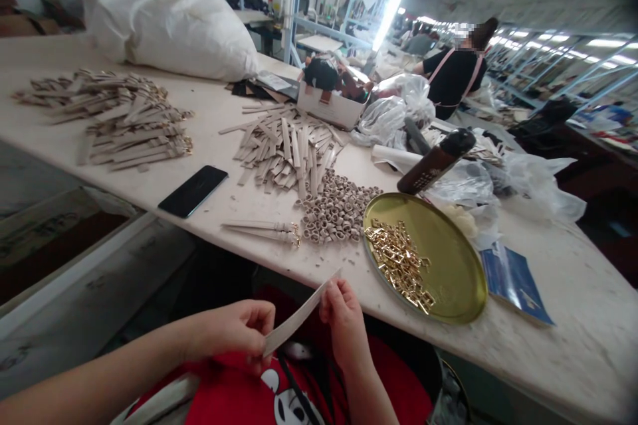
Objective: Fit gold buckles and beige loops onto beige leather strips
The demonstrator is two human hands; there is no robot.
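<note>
A flat beige strap (pixel 294 322) stretches between my two hands, just in front of the table edge. My left hand (pixel 244 332) is closed on its lower end. Near the upper end, my right hand (pixel 341 309) pinches it. On the table beyond lie a few straps with gold buckles (pixel 264 229). Beside them is a heap of small beige loops (pixel 339 209), with a pile of loose straps (pixel 289 146) behind it. To the right, a round gold-coloured tray (pixel 456 265) holds many gold buckles (pixel 399 262).
At the left are a pile of buckled straps (pixel 129 116), a phone (pixel 194 190) and a big white sack (pixel 164 13). A dark bottle (pixel 436 161), plastic bags (pixel 399 106), a white box (pixel 329 106) and a blue packet (pixel 516 279) stand or lie rightward. A person (pixel 453 76) is farther back.
</note>
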